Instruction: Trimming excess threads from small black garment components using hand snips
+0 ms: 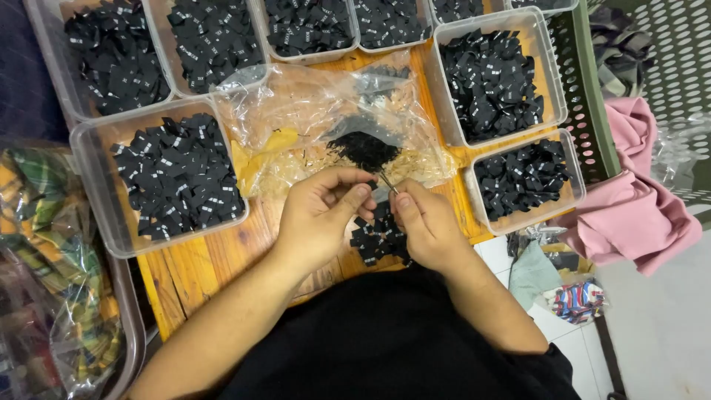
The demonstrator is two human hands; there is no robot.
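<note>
My left hand (pixel 320 215) and my right hand (pixel 426 226) meet above a small wooden table (pixel 192 267). The right hand pinches a thin metal tool (pixel 388 181), perhaps tweezers or small snips, pointing up and left. My left thumb and fingers are closed beside the tool's tip, where a small black label seems to be held, though it is mostly hidden. Under my hands lies a loose pile of black woven labels (pixel 378 237). Just beyond my fingers a heap of black threads (pixel 363 148) rests on a crumpled clear plastic bag (pixel 311 111).
Several clear plastic tubs of black labels ring the table: one at left (pixel 100 207), two at right (pixel 552 67) (pixel 574 189), more along the back. A pink cloth (pixel 629 215) lies at right by a green perforated crate (pixel 592 111). Bagged plaid fabric (pixel 52 267) sits at left.
</note>
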